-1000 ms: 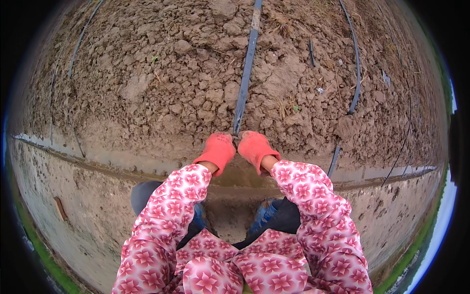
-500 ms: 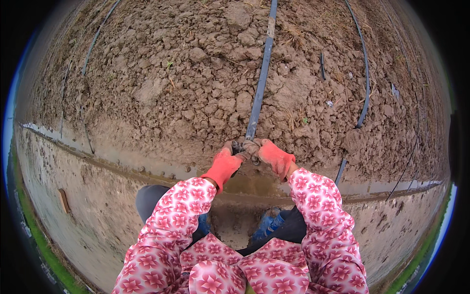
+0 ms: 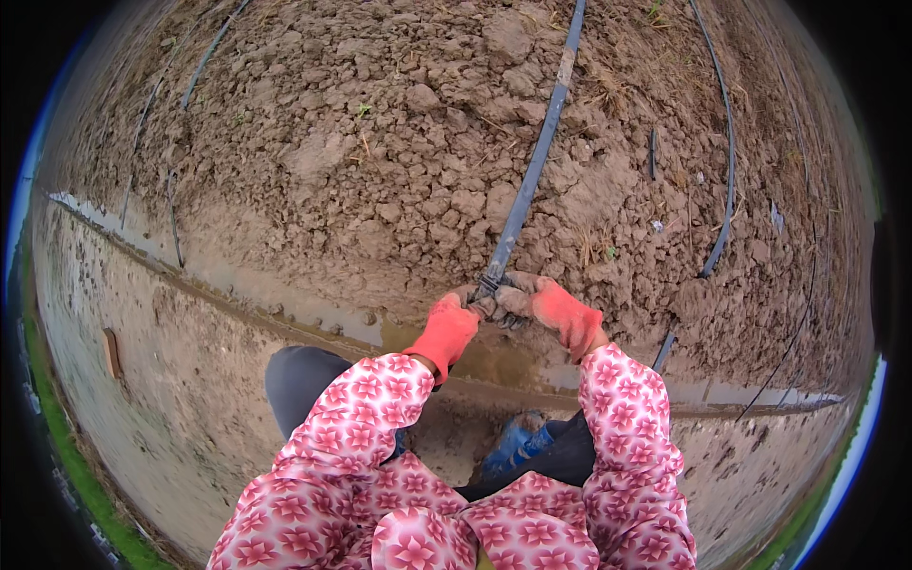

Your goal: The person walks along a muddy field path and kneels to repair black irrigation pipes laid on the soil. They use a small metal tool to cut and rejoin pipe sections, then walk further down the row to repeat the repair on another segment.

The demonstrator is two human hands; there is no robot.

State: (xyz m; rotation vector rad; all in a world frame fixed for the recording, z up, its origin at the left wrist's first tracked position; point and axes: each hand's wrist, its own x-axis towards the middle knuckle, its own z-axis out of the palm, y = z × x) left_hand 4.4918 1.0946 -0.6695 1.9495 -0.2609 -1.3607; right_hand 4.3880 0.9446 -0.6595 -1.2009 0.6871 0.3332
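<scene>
A flat black drip hose (image 3: 529, 180) runs down the cloddy soil toward me and ends between my two hands. My left hand (image 3: 454, 321), in a muddy red work glove, is closed around the hose's near end, which looks gathered or tied there. From the other side my right hand (image 3: 549, 306), gloved the same way, pinches at that same end, its fingers almost meeting the left ones. The fingertips are grey with mud, and the very tip of the hose is hidden among them.
A shallow muddy water channel (image 3: 353, 328) crosses below my hands. Other black hoses lie on the soil, one at the right (image 3: 730, 171) and one at the upper left (image 3: 206, 62). A brown brick-like piece (image 3: 111, 352) lies at left. My blue boot (image 3: 513, 446) stands in mud.
The view has shifted slightly, so the hose and soil appear lower and farther right. Both hands stay at the hose's end, with the right fingers now turned more over it.
</scene>
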